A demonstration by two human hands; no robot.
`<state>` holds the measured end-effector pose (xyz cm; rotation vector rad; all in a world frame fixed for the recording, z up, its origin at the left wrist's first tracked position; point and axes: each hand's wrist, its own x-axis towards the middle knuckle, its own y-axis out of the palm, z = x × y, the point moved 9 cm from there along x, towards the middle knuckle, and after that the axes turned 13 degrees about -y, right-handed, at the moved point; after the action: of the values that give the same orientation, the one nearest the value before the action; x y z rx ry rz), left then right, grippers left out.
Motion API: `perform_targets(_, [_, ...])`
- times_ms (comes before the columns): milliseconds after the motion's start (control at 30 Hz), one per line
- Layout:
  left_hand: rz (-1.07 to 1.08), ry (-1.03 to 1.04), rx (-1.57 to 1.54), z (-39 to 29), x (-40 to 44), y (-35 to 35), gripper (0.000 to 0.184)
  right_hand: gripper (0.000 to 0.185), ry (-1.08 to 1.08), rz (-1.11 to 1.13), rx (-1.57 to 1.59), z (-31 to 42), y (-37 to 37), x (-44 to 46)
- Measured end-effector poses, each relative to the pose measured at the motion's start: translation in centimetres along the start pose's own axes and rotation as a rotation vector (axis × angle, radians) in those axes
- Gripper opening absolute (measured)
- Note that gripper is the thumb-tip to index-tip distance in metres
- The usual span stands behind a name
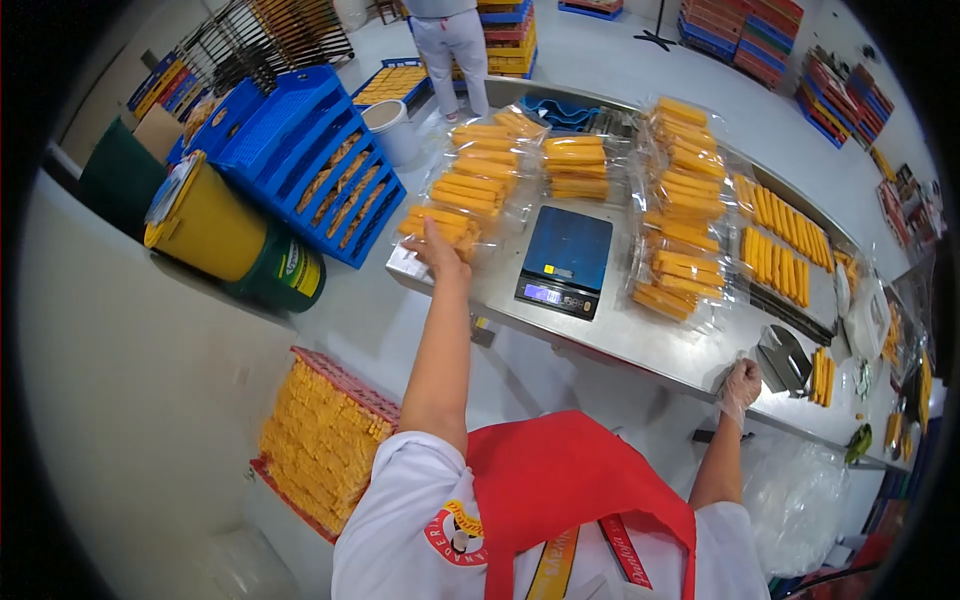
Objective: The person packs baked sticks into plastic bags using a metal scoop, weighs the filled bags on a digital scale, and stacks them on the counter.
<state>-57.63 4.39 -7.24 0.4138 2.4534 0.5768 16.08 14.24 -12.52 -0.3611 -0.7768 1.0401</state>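
My left hand [440,252] is at the near left corner of the steel table, its fingers on a clear bag of yellow breadsticks [462,226] at the front of a row of such bags. My right hand [741,383], in a clear plastic glove, has its fingers curled at the table's front edge; what they hold, if anything, is hidden. Beside it stands an empty metal scoop-like holder [783,358], with a few loose breadsticks [822,377] to its right. Between the bag rows sits a digital scale [566,262] with nothing on its blue plate and its display lit.
Another row of bagged breadsticks [686,215] lies right of the scale, and a tray [815,312] of loose ones beyond. Blue crates [300,150] and a yellow bin [215,222] stand left. A red crate of breadsticks [330,440] is on the floor. A person [449,50] stands behind.
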Motion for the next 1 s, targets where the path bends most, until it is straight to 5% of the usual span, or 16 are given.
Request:
perform_targets(267, [0.02, -0.011, -0.115, -1.1, -1.2, -0.5, 0.126, 0.02, -0.076, -0.076, -0.069, 2.7, -1.3, -0.4])
perform_targets(400, [0.495, -0.041, 0.044, -0.6, 0.5, 1.0, 0.112, 0.029, 0.051, -0.029, -0.031, 0.9, -0.2, -0.8])
perform_targets(467, [0.127, -0.036, 0.027, -1.5, -0.5, -0.6, 0.095, 0.029, 0.055, -0.007, -0.056, 0.7, -0.3, -0.7])
perform_targets(500, [0.276, 0.014, 0.119, -1.8, 0.1, -1.3, 0.098, 0.027, 0.11, 0.007, -0.07, 3.6, -1.7, -0.8])
perform_targets(567, [-0.127, 0.215, -0.032, -4.0, -1.1, -4.4, 0.097, 0.026, 0.113, 0.048, -0.024, 2.5, -1.0, -0.5])
perform_targets(700, [-0.249, 0.514, 0.11, -9.3, -5.3, -7.4, 0.093, 0.017, 0.05, 0.127, 0.21, 3.7, -4.0, 1.4])
perform_targets(767, [-0.11, 0.701, 0.311, -11.1, -9.7, -6.0, 0.088, 0.016, -0.304, 0.061, -0.382, 7.0, -9.1, 4.7])
perform_targets(833, [0.061, 0.78, 0.309, -9.6, -14.8, -2.7, 0.085, 0.016, -0.416, -0.013, -0.486, 6.9, -13.1, 7.8])
perform_targets(933, [0.518, 0.886, 0.415, -2.5, -22.8, 3.5, 0.075, 0.036, -0.284, 0.177, -0.623, 2.4, -15.7, 11.8])
perform_targets(1000, [0.844, 0.622, 0.428, 5.4, -30.3, 8.5, 0.071, 0.04, -0.27, 0.263, -0.555, -1.0, -15.3, 13.1])
